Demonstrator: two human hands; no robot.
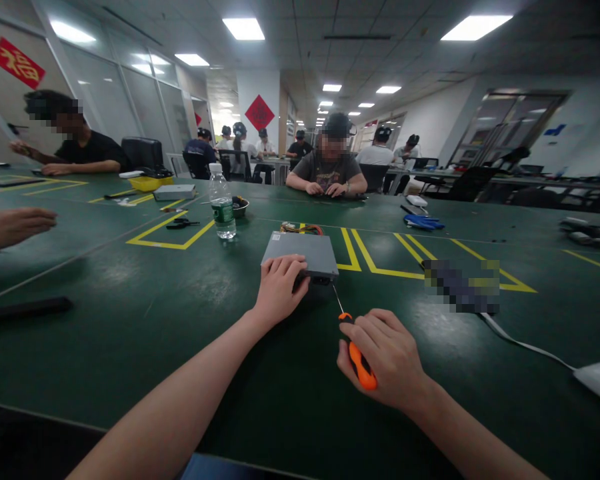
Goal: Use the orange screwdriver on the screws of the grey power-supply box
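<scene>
A grey metal computer power supply [310, 252] lies flat on the green table, its bundle of coloured wires [303, 229] at the far side. My left hand [283, 283] grips its near left part, fingers curled over the top and the thumb at the front face. In my right hand [385, 357] is a screwdriver [363, 367] with an orange and black handle, held in closed fingers. Its thin shaft points up and away, and the tip is at the near right corner of the power supply. Whether the tip sits in a screw is too small to tell.
A water bottle [223, 203] stands beyond my left hand, with a small bowl [239, 206] behind it. Blue gloves [423, 221] and a power strip's white cable [523, 343] lie rightward. Another person's hand [17, 227] is at far left; a person [327, 163] sits opposite.
</scene>
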